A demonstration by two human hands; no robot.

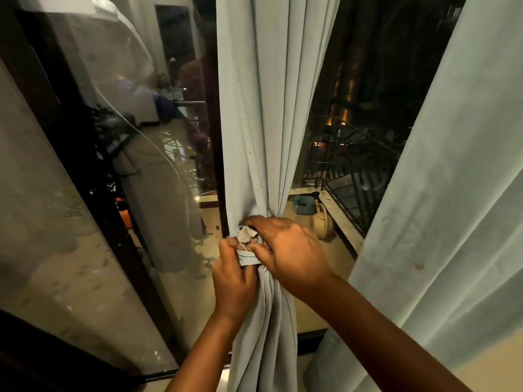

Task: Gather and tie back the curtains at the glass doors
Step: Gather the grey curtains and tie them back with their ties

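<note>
Both of my forearms are reaching in from the bottom edge, meeting at the waist of the middle curtain (pixel 263 114), which I am keeping bunched into a narrow column so it stays off the glass door (pixel 85 193) on its left. My left hand (pixel 235 281) is sitting lower, fingers curled tight around one end of the tie-back strip (pixel 249 257), holding it taut so the wrap cannot slacken. My right hand (pixel 285 250) is coming over the top, thumb and fingers pinching the knot (pixel 246 234) against the gathered folds, because I judge the tie is being cinched rather than finished. Below the knot the cloth is hanging loose between my wrists. A second curtain (pixel 441 222) is hanging free on the right, not yet gathered, so I reckon about half the job is left. Beyond the opening, a tan watering can (pixel 322 222) and a teal tub (pixel 302 205) are standing on the balcony floor near the dark railing (pixel 353 176), well apart from my hands.
</note>
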